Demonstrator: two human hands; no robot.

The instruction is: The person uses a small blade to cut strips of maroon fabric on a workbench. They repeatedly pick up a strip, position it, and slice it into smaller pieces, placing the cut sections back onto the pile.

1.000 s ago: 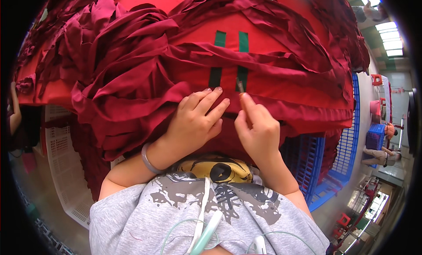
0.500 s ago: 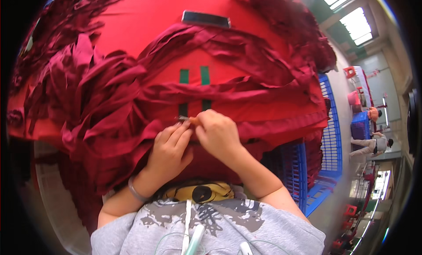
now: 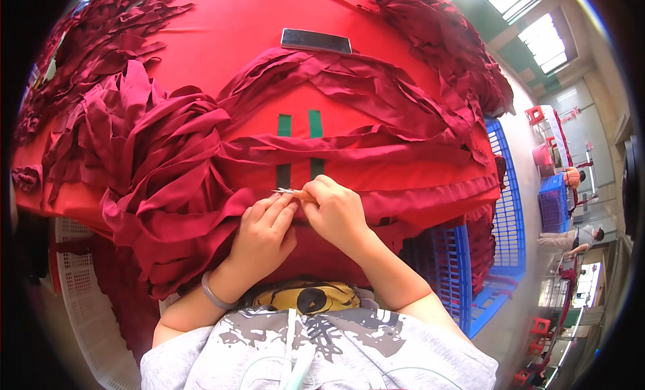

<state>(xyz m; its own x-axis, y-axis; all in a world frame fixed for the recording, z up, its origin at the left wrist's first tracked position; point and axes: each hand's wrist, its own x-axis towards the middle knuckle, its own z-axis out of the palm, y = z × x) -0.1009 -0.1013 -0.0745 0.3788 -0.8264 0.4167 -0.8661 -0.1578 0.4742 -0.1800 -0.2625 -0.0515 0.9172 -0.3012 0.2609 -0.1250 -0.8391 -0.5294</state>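
At the near edge of the table, my right hand (image 3: 335, 208) is closed round a small seam ripper (image 3: 306, 196) with an orange-brown handle. Its thin forked metal tip points left, just above the left fingertips. My left hand (image 3: 260, 232) has its fingers together, pressed on the edge of a maroon fabric strip (image 3: 396, 200); the thumb's grip is partly hidden. More long maroon strips (image 3: 356, 145) cross the table, and a gathered heap of them (image 3: 161, 161) lies beside my left hand. Two green tape strips (image 3: 316, 123) mark the red cloth beyond my hands.
A dark phone (image 3: 316, 40) lies on the red table cloth (image 3: 235, 20). Maroon fabric piles fill the far left and far right (image 3: 450, 54). Blue plastic crates (image 3: 507, 202) stand at the right, a white basket (image 3: 84, 289) at the lower left. Another person (image 3: 588, 237) is far right.
The view has shifted slightly, so the table things sit lower. The seam ripper shows more plainly between my hands, which stay almost in the same place.
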